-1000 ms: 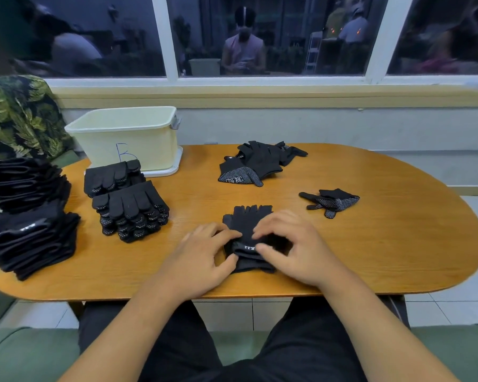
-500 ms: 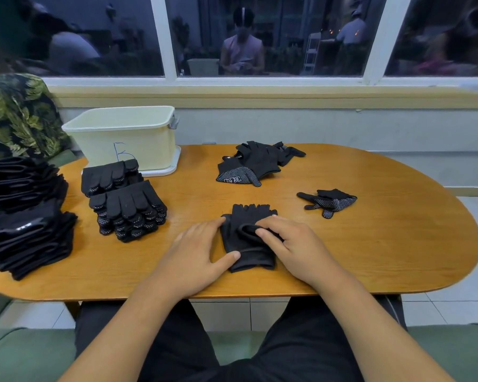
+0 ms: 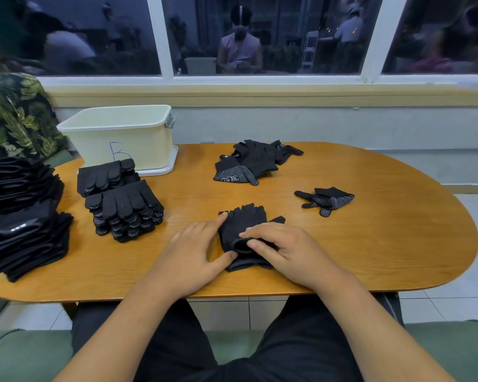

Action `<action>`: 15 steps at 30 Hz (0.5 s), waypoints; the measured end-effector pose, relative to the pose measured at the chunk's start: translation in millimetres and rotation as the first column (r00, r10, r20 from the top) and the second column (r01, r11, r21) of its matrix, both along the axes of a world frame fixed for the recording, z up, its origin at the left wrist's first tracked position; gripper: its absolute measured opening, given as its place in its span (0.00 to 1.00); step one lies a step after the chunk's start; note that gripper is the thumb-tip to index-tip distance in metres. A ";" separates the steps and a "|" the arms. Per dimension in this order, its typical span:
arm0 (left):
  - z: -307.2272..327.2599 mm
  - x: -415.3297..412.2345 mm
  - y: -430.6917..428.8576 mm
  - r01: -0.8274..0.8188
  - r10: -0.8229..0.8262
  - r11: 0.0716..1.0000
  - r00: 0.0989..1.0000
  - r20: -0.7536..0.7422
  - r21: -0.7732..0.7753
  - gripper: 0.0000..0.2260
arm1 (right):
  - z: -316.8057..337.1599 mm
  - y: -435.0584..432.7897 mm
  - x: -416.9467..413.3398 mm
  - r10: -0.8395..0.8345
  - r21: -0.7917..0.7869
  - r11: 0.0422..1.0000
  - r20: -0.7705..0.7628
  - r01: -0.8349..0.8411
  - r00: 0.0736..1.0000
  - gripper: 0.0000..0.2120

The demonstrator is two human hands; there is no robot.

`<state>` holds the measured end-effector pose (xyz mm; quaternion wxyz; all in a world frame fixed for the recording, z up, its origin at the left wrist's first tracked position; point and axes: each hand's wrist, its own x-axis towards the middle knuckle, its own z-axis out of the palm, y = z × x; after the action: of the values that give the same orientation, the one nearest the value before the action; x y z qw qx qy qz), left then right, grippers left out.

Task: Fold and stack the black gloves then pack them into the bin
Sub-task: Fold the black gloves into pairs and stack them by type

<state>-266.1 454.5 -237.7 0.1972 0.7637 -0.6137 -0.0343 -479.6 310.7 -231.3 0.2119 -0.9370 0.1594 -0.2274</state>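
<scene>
While the left hand [image 3: 193,252] is lying flat and spread, bracing the left edge of the glove pair [image 3: 243,224] near the table's [image 3: 398,244] front edge, the right hand [image 3: 282,249] is pinching its cuff with curled fingers. Judgement: the brace should be pressing firmly during tucking, or the fold risks springing open. The bin [image 3: 122,133] is standing rear left, folded stacks [image 3: 124,210] just before it, loose gloves [image 3: 254,161] mid-table, a single glove [image 3: 326,199] rightward. Dark windows [image 3: 273,37] are running behind.

window [image 3: 260,78]: white frame, dark reflective panes | wall [image 3: 342,125]: pale grey | table [image 3: 398,244]: oval, wood | floor [image 3: 467,304]: light tiles | sofa [image 3: 25,354]: green | cushion [image 3: 14,114]: leaf-print, far left
</scene>
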 end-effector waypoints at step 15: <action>5.2 -16.9 -5.9 0.019 -0.054 0.994 0.939 -0.340 -0.107 0.22 | 6.7 -4.1 -0.4 0.000 0.218 0.976 -0.086 0.019 0.996 0.15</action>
<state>-283.0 448.6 -232.6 0.3389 0.7236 -0.5851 -0.1387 -480.0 306.6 -224.6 0.3054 -0.9162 0.1968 -0.1690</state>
